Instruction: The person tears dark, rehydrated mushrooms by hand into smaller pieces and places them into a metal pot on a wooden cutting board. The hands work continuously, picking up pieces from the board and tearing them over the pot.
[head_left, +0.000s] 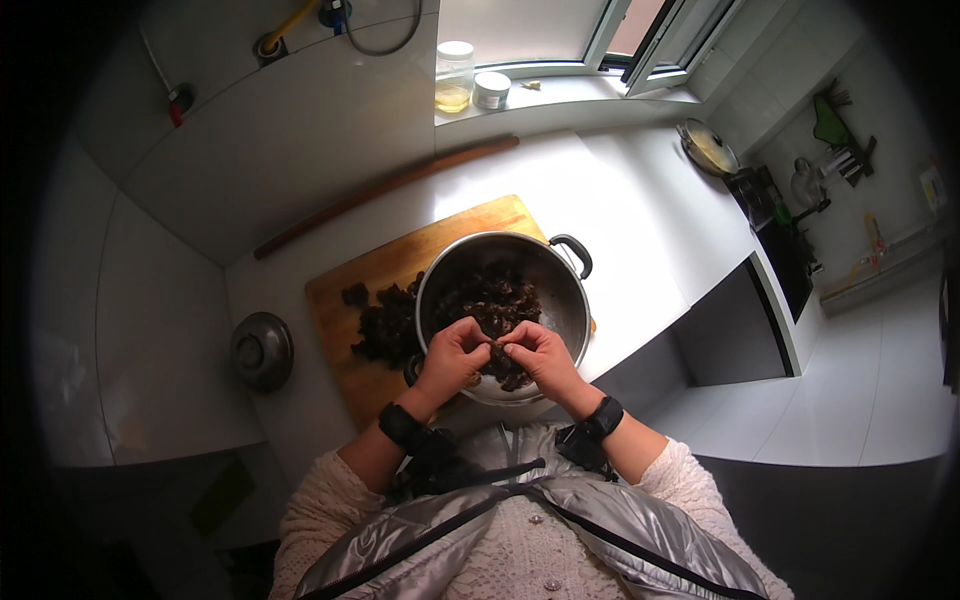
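Note:
A round steel pot (568, 304) with black handles stands partly on a wooden cutting board (360, 390). Dark, wrinkled pieces of food, perhaps wood ear mushroom (499, 300), lie inside it. My left hand (456, 356) and my right hand (541, 356) meet over the pot's near side, and thumbs and fingertips pinch a small dark piece (496, 346) between them. A heap of similar dark pieces (388, 322) rests on the board, left of the pot. Both wrists wear black straps.
A metal bowl or lid (262, 352) sits left of the board. Along the wall lies a long wooden rod (390, 191). Jars (454, 79) stand on the windowsill. At the counter's far right are a glass-lidded pan (707, 148) and a black stove (784, 259).

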